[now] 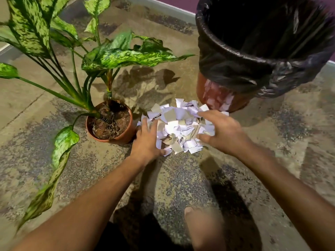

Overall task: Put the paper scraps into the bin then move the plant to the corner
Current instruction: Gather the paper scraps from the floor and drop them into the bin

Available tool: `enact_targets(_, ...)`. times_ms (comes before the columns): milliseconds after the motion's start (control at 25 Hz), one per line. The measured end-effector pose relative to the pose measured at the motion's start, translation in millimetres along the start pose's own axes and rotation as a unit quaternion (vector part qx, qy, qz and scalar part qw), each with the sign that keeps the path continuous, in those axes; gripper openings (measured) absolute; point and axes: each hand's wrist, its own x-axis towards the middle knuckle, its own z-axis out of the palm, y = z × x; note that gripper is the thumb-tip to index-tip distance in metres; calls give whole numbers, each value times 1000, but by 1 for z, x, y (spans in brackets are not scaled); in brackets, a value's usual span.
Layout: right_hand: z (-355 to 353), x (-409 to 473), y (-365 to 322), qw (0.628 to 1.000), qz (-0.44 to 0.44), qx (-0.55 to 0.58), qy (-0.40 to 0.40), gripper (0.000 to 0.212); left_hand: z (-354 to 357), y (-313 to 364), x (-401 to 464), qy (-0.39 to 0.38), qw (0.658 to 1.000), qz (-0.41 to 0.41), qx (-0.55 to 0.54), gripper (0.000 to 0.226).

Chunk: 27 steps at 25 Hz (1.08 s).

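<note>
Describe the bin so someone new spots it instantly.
Start at the potted plant on the floor, then look right past the paper scraps. The bin stands just behind them: a reddish-brown tub, the only thing lined with a black plastic bag.

A mottled stone floor (181, 178) meets a purple wall (174, 2) beyond.

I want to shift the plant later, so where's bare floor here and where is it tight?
Bare floor lies in front of the paper scraps, between the forearms, and to the right of the bin. It is tight where the plant pot, scraps and bin sit close together; the left hand fills the pot-to-scraps gap, and the right hand flanks the pile.
</note>
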Motion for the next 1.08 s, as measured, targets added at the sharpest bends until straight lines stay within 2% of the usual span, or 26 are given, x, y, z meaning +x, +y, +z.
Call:
enact_targets(40,8,2,1,999,16,-22,-30,92,0,-1,3,-8,1000,-12,2,125)
enact_targets(120,20,12,18,984,82,-77,-140,119,0,-3,9,-18,1000,-22,6,132)
enact_targets(160,26,19,24,976,102,-100,-163,127,0,-3,12,-23,999,-25,9,134)
enact_targets(280,41,43,36,974,118,-98,-169,138,-2,0,21,-44,998,-31,13,137)
enact_targets(360,46,55,32,977,80,-86,-177,139,-4,2,27,-52,998,-20,21,136)
enact_targets(600,63,72,-5,961,-40,-176,-207,121,-1,20,28,-77,996,28,16,117)
enact_targets(760,69,39,-15,966,-95,-174,-166,88,-4,22,11,-105,993,54,5,102)
enact_targets(880,65,8,-7,965,-114,-155,-178,71,-10,18,-2,-175,979,98,36,86)
enact_targets(1000,48,-10,6,974,-79,-103,-186,69,-21,11,-10,-263,957,108,58,63)
enact_targets(1080,29,-14,16,984,-39,-51,-168,82,-30,9,-13,-224,969,89,56,60)
